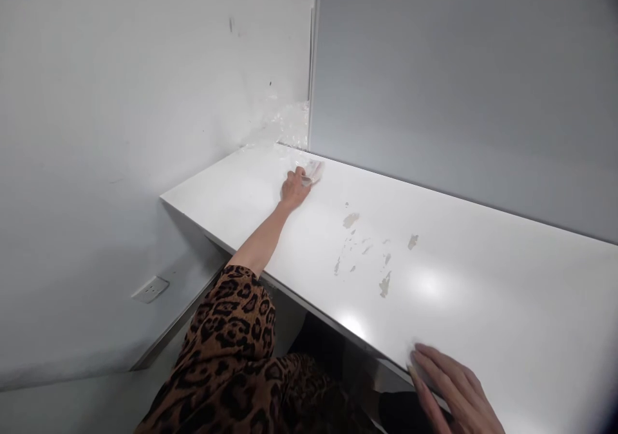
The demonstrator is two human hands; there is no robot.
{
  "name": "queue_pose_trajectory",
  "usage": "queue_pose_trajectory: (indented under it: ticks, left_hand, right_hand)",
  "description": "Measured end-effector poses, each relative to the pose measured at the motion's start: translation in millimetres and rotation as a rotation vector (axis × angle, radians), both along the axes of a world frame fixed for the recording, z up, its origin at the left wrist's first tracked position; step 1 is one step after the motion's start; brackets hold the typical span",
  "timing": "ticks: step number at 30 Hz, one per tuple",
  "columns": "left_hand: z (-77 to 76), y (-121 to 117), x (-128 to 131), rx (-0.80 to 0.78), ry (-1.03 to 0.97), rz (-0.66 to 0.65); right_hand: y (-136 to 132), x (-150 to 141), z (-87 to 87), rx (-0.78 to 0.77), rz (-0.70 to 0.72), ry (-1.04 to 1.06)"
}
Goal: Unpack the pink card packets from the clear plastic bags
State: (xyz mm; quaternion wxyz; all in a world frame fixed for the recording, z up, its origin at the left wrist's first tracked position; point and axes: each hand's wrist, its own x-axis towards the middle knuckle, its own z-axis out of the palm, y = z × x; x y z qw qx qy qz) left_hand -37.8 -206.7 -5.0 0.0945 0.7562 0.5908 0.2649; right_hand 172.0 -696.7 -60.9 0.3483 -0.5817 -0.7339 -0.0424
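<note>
Cloth [311, 171] lies far out on the white desk [483, 273], close to the back left corner where the wall [120, 131] meets the grey panel [458, 80]. Your left hand [294, 186] is stretched out to it at full arm's length, fingers curled down on the near edge of the cloth and pressing it flat against the desk. The cloth is pale, crumpled, and partly hidden under your fingers, so you cannot see how big it is.

Your right hand [451, 392] rests at the near edge of the desk, low in the view. It is open, fingers spread and laid flat on the surface, holding nothing. The two hands are well apart, with most of the desk between them.

Between the hands, nearer the middle of the desk, the white coating is chipped in a scatter of small brownish patches [367, 254]. Light glares off the surface just right of them.

Behind the cloth, in the corner, a bit of clear plastic film [284, 125] clings to the wall. A socket [150, 288] sits on the wall below desk level on the left. Your leopard-print sleeve [232, 344] covers the left upper arm; the forearm is bare.
</note>
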Motion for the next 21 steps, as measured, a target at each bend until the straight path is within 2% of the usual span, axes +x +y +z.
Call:
queue_pose_trajectory:
  ticks: [2,6,10,15,18,21]
  left_hand:
    - [-1.6,-40,5,-0.005,0.007,-0.066]
    - [-3.0,-116,26,-0.036,0.016,-0.191]
    - [-4.2,-173,49,-0.042,0.046,-0.286]
    - [-4.0,-214,66,0.014,0.107,-0.382]
    - [-1.5,-225,68,0.015,0.096,-0.401]
    - [0.2,-227,70,-0.013,-0.001,-0.352]
  right_hand:
    - [6,0,5.2,0.041,0.023,-0.003]
    - [15,-5,8.6,0.088,-0.016,0.063]
    - [19,-10,8.7,0.039,-0.047,0.137]
    - [24,-2,21.2,-0.123,-0.013,0.253]
    - [30,9,35.5,-0.262,0.037,0.406]
    - [38,23,47.1,-0.391,0.035,0.568]
